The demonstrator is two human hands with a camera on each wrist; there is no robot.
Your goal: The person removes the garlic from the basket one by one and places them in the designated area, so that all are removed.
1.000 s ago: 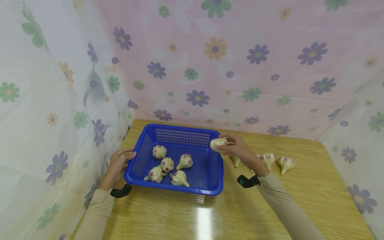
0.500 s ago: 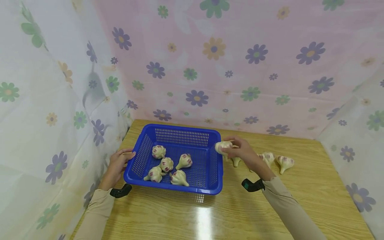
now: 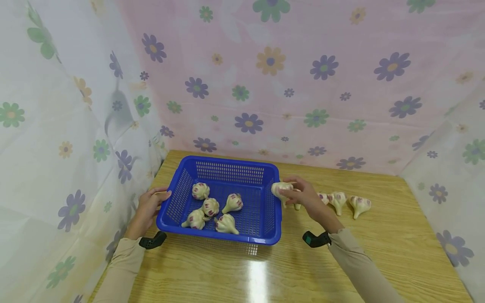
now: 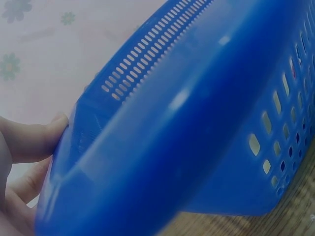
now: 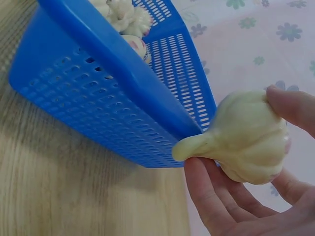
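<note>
My left hand (image 3: 148,208) grips the left rim of a blue plastic basket (image 3: 223,238), thumb (image 4: 37,140) on the rim's edge in the left wrist view. Inside the basket lie several garlic bulbs (image 3: 210,207), whitish with purple marks. Between the thumb and fingers of my right hand (image 3: 308,200) is another garlic bulb (image 5: 251,137), held just outside the basket's right rim. In the right wrist view its stem points toward the rim; whether it touches cannot be told.
Right of the basket, a short row of garlic bulbs (image 3: 360,205) lies on the wooden table (image 3: 398,244). My right hand partly hides some of them. Flowered sheeting (image 3: 284,101) rises behind the table and along both sides.
From the basket's right rim, my right hand has carried its garlic bulb slightly right and lower, to just outside the basket. My left hand and the basket have stayed put.
</note>
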